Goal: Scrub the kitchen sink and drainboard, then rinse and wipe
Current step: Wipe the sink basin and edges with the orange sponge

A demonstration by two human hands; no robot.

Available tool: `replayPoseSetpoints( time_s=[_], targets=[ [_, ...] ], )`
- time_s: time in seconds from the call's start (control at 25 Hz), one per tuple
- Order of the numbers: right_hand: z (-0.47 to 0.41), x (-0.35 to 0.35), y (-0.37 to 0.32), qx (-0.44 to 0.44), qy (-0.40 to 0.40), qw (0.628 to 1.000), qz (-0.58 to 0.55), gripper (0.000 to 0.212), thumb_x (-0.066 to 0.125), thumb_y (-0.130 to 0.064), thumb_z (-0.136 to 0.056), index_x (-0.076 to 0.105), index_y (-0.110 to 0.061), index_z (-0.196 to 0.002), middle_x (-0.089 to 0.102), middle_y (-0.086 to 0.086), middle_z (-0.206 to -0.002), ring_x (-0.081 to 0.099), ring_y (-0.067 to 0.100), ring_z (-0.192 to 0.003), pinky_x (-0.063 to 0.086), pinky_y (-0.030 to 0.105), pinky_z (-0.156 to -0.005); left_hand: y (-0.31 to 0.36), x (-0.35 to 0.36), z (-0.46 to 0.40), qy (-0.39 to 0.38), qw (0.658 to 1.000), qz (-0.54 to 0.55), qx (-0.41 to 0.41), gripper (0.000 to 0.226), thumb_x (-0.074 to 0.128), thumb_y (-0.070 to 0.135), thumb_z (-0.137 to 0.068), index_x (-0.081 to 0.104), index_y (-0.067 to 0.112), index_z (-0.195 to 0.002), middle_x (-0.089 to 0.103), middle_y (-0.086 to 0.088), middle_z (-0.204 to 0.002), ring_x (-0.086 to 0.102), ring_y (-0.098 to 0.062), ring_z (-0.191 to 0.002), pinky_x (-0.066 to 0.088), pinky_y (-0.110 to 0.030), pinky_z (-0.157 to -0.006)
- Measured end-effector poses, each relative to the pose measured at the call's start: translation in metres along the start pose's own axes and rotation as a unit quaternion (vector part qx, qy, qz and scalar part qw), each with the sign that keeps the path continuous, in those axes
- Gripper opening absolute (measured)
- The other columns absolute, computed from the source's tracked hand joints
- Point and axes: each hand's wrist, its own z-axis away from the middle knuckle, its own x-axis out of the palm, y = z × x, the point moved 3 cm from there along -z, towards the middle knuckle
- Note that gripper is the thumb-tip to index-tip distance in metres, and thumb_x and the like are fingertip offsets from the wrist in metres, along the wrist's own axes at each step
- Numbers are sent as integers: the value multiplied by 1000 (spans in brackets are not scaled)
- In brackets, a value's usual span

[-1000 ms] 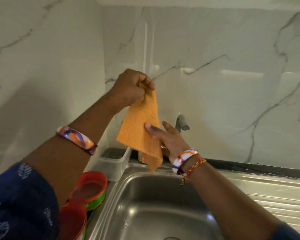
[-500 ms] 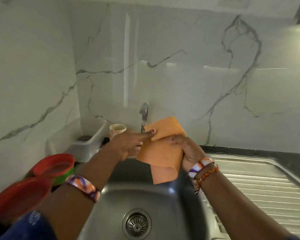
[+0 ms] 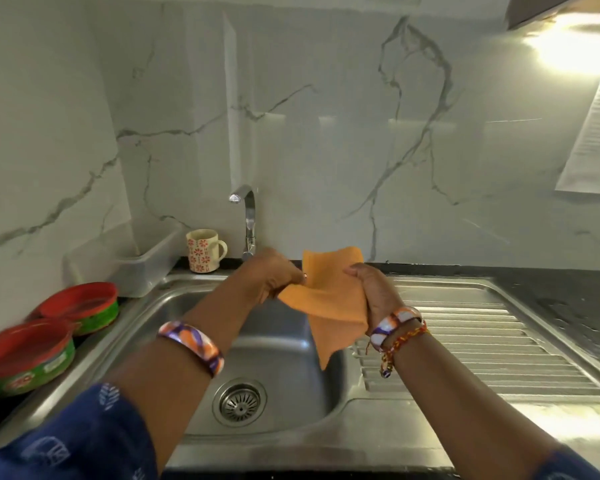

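Both hands hold an orange cloth (image 3: 329,303) above the sink (image 3: 278,344), at centre frame. The left hand (image 3: 271,278) pinches the cloth's left edge; the right hand (image 3: 373,292) has fingers curled round its right side — the cloth is stretched between them, its lower corner hanging toward the basin's right wall. Judgement: it is spread out this way to open or fold it before use.

The cloth sits between the two hands, touching both, just left of the drainboard (image 3: 482,344) and in front of the tap (image 3: 246,216), which shows no water running. The drain (image 3: 239,403) lies below, well apart from the cloth.

At left of the frame: a mug (image 3: 203,251), a clear tub (image 3: 142,268) and two red-lidded tubs (image 3: 25,355) on the surface.
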Motion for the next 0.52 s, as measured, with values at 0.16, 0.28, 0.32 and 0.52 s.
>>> replayPoseSetpoints(
  time_s=[0.16, 0.28, 0.32, 0.52],
  targets=[
    [10, -2, -4, -35, -10, 998, -58, 17, 46, -21, -94, 58, -9, -92, 66, 5, -54, 57, 24, -65, 46, 29, -58, 21, 2, 17, -31, 993, 110, 13, 15, 63, -7, -82, 58, 1, -70, 61, -6, -59, 59, -6, -41, 49, -14, -40],
    [23, -5, -17, -44, -10, 998, -45, 13, 48, -20, -93, 55, -10, -88, 61, 10, -71, 54, 25, -65, 43, 30, -58, 13, 4, 23, -27, 996, 89, -16, 18, 73, 16, -80, 59, 4, -83, 59, -4, -67, 58, -10, -55, 50, -19, -46],
    [28, -6, -21, -44, -9, 998, -34, 11, 49, -19, -92, 53, -10, -87, 57, 10, -75, 53, 25, -67, 42, 30, -59, 7, 4, 25, -37, 996, 74, -41, 33, 74, 30, -77, 58, 5, -92, 55, -4, -72, 53, -12, -61, 46, -22, -51],
    [32, -6, -25, -23, -22, 999, 33, 3, 52, -10, -89, 51, -8, -91, 56, 12, -88, 54, 25, -74, 44, 32, -63, 6, 12, 37, -132, 957, 245, -78, 19, 55, 30, -91, 58, 11, -89, 60, -8, -86, 58, -20, -78, 48, -36, -72]
  ],
)
